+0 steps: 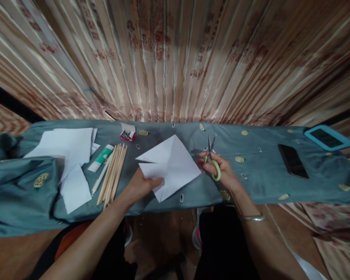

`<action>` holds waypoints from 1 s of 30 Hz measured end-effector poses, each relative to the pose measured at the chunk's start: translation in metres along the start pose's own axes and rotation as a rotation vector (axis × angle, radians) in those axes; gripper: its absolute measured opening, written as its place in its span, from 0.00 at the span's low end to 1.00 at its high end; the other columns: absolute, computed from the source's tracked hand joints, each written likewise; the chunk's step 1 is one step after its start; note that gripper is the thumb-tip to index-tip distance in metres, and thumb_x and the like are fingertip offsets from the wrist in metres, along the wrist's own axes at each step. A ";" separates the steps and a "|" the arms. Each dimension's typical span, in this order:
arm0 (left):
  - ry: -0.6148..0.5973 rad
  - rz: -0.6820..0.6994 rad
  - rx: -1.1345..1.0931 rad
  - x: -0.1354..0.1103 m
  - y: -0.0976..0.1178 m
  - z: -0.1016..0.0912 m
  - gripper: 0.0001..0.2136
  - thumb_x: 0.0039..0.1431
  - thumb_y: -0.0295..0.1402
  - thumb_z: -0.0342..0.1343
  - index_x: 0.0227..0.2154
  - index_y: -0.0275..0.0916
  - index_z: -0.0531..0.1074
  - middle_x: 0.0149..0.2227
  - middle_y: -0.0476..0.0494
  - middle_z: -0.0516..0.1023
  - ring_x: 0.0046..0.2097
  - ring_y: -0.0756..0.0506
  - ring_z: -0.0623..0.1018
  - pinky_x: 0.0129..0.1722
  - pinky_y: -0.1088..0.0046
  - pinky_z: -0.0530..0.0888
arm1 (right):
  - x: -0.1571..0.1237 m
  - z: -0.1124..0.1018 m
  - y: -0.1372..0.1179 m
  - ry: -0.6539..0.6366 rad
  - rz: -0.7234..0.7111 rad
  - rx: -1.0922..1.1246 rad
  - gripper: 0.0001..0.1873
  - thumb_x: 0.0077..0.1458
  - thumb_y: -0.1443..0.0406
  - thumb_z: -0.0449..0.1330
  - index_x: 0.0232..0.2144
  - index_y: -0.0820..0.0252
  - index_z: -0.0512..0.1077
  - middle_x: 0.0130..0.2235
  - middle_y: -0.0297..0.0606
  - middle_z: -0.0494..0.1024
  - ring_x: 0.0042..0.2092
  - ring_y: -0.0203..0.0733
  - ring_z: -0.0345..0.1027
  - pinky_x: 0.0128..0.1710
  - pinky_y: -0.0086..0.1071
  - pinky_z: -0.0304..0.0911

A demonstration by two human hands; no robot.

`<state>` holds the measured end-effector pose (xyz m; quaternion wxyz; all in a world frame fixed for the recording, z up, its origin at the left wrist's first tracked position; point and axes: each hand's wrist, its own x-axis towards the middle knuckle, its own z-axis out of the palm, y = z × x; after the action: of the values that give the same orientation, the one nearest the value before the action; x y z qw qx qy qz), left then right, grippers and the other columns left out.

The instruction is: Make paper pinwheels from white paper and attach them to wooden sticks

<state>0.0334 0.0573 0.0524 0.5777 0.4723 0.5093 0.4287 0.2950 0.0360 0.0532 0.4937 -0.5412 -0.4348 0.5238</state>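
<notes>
A square of white paper (175, 163) is held over the cloth by my left hand (146, 182), thumb on top and fingers beneath. One slit runs in from the paper's left corner, and fold creases cross its surface. My right hand (217, 167) grips scissors (214, 170) with pale green handles, their blades pointing away from me and slightly parted. The scissors are just right of the paper's right corner, apart from it.
On the left lie white paper sheets (72, 146), a green-and-white glue tube (100, 157), a white pen (100, 177), several wooden sticks (115, 171) and a small red box (127, 133) of metal pieces. To the right are a black phone (293, 161) and a blue-framed tablet (328, 137). A curtain (163, 58) hangs behind.
</notes>
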 end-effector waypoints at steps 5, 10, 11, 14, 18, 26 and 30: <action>-0.172 -0.105 0.014 -0.006 -0.003 0.004 0.12 0.31 0.26 0.67 0.25 0.40 0.77 0.25 0.44 0.81 0.27 0.42 0.78 0.28 0.67 0.75 | 0.004 0.016 0.005 -0.087 0.154 0.044 0.25 0.32 0.60 0.75 0.37 0.57 0.75 0.27 0.28 0.76 0.25 0.32 0.65 0.24 0.26 0.59; -0.226 -0.194 -0.278 -0.005 0.005 -0.002 0.19 0.37 0.41 0.69 0.33 0.36 0.80 0.35 0.36 0.83 0.36 0.38 0.80 0.39 0.60 0.77 | 0.001 0.030 0.007 0.022 0.174 0.230 0.25 0.31 0.63 0.75 0.36 0.58 0.75 0.28 0.28 0.77 0.26 0.32 0.67 0.26 0.26 0.61; -0.234 -0.191 -0.362 -0.005 0.006 -0.002 0.20 0.39 0.44 0.69 0.35 0.37 0.80 0.38 0.36 0.82 0.39 0.37 0.80 0.42 0.59 0.76 | 0.001 0.034 0.008 0.064 0.165 0.283 0.24 0.32 0.63 0.75 0.35 0.58 0.75 0.28 0.28 0.78 0.27 0.33 0.68 0.27 0.27 0.62; -0.275 -0.164 -0.523 -0.008 0.007 0.002 0.20 0.42 0.48 0.67 0.36 0.41 0.80 0.45 0.38 0.81 0.48 0.36 0.78 0.48 0.58 0.75 | 0.004 0.044 0.012 0.148 0.138 0.394 0.22 0.33 0.63 0.74 0.35 0.58 0.76 0.31 0.29 0.79 0.30 0.35 0.70 0.33 0.29 0.66; -0.258 -0.122 -0.480 -0.014 0.002 0.017 0.20 0.41 0.43 0.69 0.38 0.41 0.79 0.48 0.39 0.79 0.52 0.37 0.76 0.49 0.63 0.74 | 0.009 0.057 0.019 0.215 0.098 0.395 0.21 0.34 0.62 0.73 0.34 0.57 0.74 0.30 0.29 0.79 0.30 0.36 0.70 0.33 0.31 0.67; 0.049 -0.088 -0.444 -0.003 -0.006 0.038 0.26 0.37 0.33 0.70 0.44 0.37 0.75 0.44 0.40 0.81 0.47 0.39 0.78 0.48 0.63 0.74 | 0.009 0.077 0.021 0.194 0.101 0.314 0.27 0.29 0.60 0.75 0.35 0.57 0.73 0.27 0.27 0.76 0.25 0.32 0.65 0.24 0.28 0.62; 0.127 0.011 -0.399 0.009 -0.009 0.029 0.28 0.36 0.32 0.70 0.45 0.35 0.73 0.43 0.40 0.81 0.45 0.41 0.79 0.49 0.62 0.74 | 0.001 0.078 0.021 0.125 0.101 0.216 0.26 0.35 0.54 0.73 0.36 0.59 0.73 0.24 0.29 0.74 0.23 0.33 0.65 0.19 0.27 0.59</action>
<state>0.0629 0.0608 0.0426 0.6242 0.3232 0.4469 0.5534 0.2161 0.0409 0.0353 0.5484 -0.5376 -0.3164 0.5569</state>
